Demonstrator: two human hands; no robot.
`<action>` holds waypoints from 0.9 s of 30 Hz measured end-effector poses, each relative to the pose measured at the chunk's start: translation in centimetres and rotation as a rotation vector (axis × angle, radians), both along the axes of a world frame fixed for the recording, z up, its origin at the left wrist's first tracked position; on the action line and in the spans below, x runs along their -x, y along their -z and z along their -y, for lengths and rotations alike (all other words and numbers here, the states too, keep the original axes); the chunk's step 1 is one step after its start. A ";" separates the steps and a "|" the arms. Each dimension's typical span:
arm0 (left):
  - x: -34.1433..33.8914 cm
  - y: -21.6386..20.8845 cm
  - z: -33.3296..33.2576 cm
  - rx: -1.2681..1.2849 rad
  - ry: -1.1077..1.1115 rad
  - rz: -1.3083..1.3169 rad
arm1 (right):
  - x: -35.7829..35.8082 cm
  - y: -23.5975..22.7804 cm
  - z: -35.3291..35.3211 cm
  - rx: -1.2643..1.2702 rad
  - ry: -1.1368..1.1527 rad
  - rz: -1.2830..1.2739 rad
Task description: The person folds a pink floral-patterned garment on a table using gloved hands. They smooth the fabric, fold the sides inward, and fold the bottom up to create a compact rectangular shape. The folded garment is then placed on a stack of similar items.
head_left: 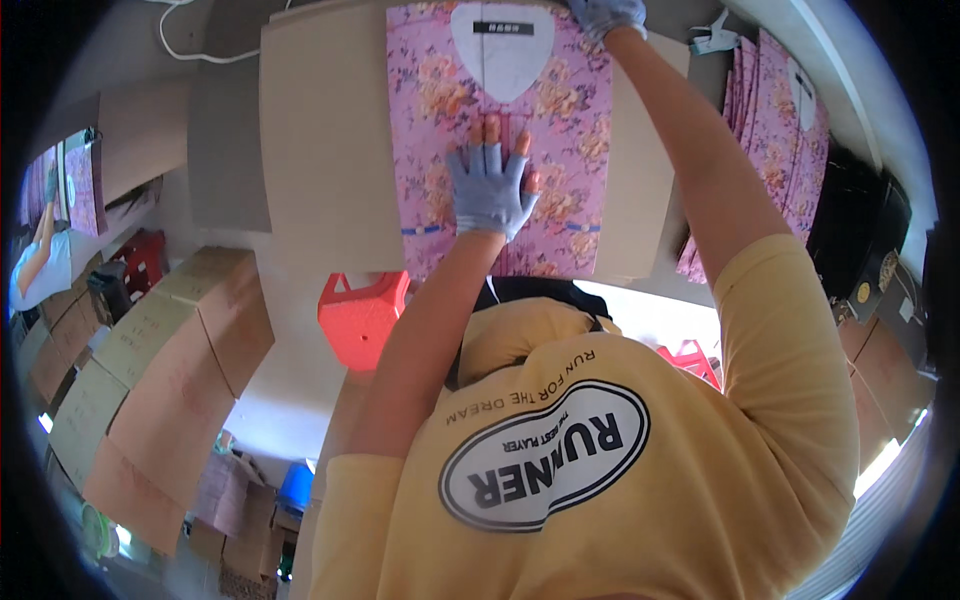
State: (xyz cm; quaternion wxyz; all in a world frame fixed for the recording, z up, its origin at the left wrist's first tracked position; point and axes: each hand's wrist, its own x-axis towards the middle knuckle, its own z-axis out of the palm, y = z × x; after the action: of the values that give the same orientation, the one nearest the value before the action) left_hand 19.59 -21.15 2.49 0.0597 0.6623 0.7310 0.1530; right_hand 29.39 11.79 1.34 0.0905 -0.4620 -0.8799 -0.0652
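A pink floral folded garment [560,150] lies flat on a sheet of brown cardboard [325,150]. At its top is a white shield-shaped panel with a dark label strip. My left hand [490,190], in a grey-blue glove with bare fingertips, is pressed flat on the middle of the garment, fingers spread. Up at the garment's top right corner is my right hand [610,14], gloved the same way. The picture's upper edge cuts it off and its fingers are mostly hidden, so its grip does not show.
More pink floral folded garments [775,130] are piled at the right, beside a pale handled tool [714,38]. Red plastic stools [362,318] stand below the table. Large cardboard boxes [175,370] stack up on the left. Another person's arm [38,255] works at the far left.
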 end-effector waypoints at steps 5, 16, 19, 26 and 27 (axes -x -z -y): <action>0.0 0.1 -0.1 -0.041 -0.005 -0.013 | -0.5 -1.0 3.3 -0.023 -0.083 -0.074; 0.1 2.0 -0.4 -0.215 0.029 -0.129 | -6.8 -1.3 21.5 0.081 -0.278 0.060; 0.0 1.7 -0.4 -0.039 0.040 -0.221 | -9.8 -1.8 27.9 0.093 -0.334 0.023; 0.5 1.0 0.2 -0.126 0.072 -0.161 | -14.4 -1.8 41.2 0.220 -0.266 -0.063; 0.7 1.5 -0.1 -0.213 0.100 -0.148 | -15.0 -2.0 41.7 0.273 -0.263 -0.053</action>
State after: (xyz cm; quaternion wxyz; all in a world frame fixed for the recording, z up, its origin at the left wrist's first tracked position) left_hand 18.93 -21.09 0.95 -0.0577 0.7099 0.6792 0.1774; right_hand 44.35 -29.94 3.35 0.0577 -0.3527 -0.9306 0.0793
